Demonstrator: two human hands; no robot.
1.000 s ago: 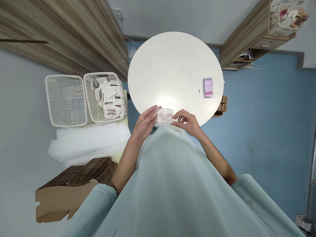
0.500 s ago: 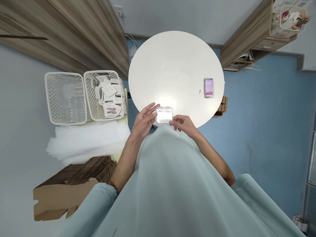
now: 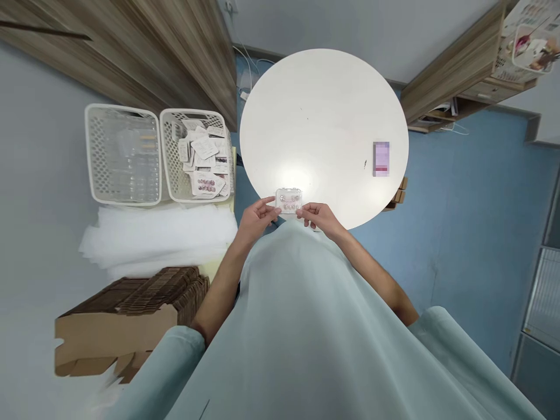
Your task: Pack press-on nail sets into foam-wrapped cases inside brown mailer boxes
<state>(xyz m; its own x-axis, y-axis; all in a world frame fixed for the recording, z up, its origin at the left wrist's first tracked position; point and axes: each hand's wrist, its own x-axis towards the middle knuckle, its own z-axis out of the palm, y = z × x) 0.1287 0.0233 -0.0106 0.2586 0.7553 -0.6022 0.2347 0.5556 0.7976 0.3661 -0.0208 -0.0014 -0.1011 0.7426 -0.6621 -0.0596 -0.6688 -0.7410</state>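
A small clear plastic case (image 3: pixel 289 199) is held up at the near edge of the round white table (image 3: pixel 324 105). Rows of small pinkish round shapes show through its lid; whether they are printed or loose pieces I cannot tell. My left hand (image 3: pixel 257 219) pinches the case's left end between thumb and fingers. At the opposite end, the thumb and fingertips of my right hand (image 3: pixel 321 216) close on the lower right corner. The case looks shut and lies roughly level.
On the table's right side lies a blurred purple item (image 3: pixel 381 159). To my left stand a white basket of clear plastic cases (image 3: pixel 131 154) and another of printed cards (image 3: pixel 205 154). Below them are white sheets (image 3: pixel 161 233) and folded cardboard boxes (image 3: pixel 122 326).
The glare on the case is gone, so the pinkish shapes now show. My left fingers have closed in on its left end. The whole view has shifted slightly.
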